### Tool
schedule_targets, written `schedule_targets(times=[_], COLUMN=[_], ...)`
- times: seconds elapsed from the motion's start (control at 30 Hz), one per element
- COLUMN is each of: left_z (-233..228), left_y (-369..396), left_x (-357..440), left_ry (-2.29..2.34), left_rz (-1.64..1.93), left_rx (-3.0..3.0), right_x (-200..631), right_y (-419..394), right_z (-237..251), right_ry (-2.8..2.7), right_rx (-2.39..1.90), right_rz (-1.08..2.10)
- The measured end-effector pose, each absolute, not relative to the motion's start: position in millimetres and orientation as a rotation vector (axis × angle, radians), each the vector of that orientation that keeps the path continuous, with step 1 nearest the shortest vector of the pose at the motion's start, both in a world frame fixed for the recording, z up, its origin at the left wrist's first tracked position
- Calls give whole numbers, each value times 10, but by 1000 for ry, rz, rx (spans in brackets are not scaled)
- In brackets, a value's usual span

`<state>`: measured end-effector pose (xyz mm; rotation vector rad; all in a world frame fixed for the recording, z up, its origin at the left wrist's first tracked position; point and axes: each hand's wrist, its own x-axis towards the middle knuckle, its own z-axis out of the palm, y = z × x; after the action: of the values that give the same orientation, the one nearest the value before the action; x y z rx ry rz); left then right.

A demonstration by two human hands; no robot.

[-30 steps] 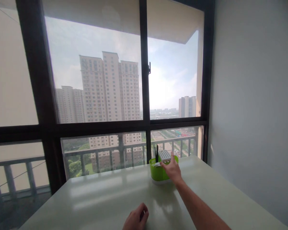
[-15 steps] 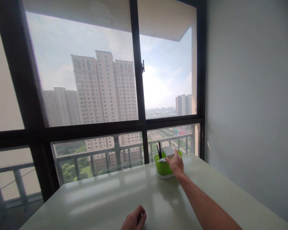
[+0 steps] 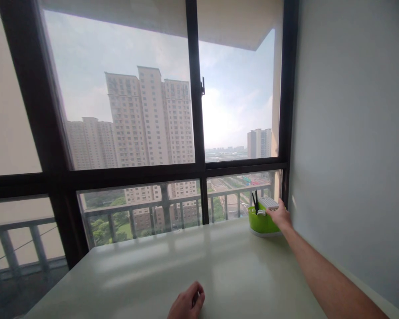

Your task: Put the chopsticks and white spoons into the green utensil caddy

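Note:
At the far right of the table stands a green utensil holder (image 3: pixel 262 225) with a pale base and a slatted light grey top part (image 3: pixel 268 203). Black chopsticks (image 3: pixel 255 201), or similar thin sticks, rise from its left end, and a white rounded piece (image 3: pixel 261 212) shows beside them. My right hand (image 3: pixel 281 215) reaches out and grips the holder at its near upper rim; some fingertips are hidden. Close to me, my left hand (image 3: pixel 188 302) rests on the tabletop with its fingers curled in, and nothing shows in it.
The pale glossy table (image 3: pixel 136 270) stretches to the window. Dark window frames (image 3: pixel 136 175) rise along its far edge, with a railing outside. A plain wall (image 3: pixel 349 146) borders the table on the right, near the holder.
My right hand has moved the green holder to the right, toward the wall and the window corner. My left hand has stayed in about the same place. The view has shifted slightly.

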<state>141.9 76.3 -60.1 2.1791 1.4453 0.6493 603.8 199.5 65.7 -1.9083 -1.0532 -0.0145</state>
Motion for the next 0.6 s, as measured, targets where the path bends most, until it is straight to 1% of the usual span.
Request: schedule_targets(times=[0.13, 0.23, 0.3, 0.33, 0.37, 0.43, 0.5, 0.53, 0.6], left_z=[-578, -574, -569, -564, -558, -540, -516, -500, -465], left_y=[738, 714, 694, 683, 673, 656, 643, 637, 621], left_x=[1423, 1443, 1463, 1470, 1473, 1462, 1433, 1419, 1406], left_ry=[1461, 1470, 1493, 1503, 1505, 1468, 1368, 1311, 1210], left_rz=[661, 677, 701, 716, 734, 797, 900, 957, 1015], left_rx=[2176, 2180, 2180, 2178, 2174, 2154, 2141, 2150, 2231], right_x=[6075, 5839, 5476, 5235, 4967, 4397, 3875, 3658, 3339], right_y=[1973, 1807, 1599, 1472, 1338, 1074, 871, 807, 765], right_z=[672, 688, 615, 539, 437, 172, -124, -263, -501], right_ry=[-1059, -1007, -1053, -1154, -1322, -1779, -2229, -2348, -2449], right_rx=[-1897, -1818, -1705, -1649, -1596, -1487, -1275, -1188, -1063], right_rz=[12, -200, -359, -360, -285, 47, 349, 362, 278])
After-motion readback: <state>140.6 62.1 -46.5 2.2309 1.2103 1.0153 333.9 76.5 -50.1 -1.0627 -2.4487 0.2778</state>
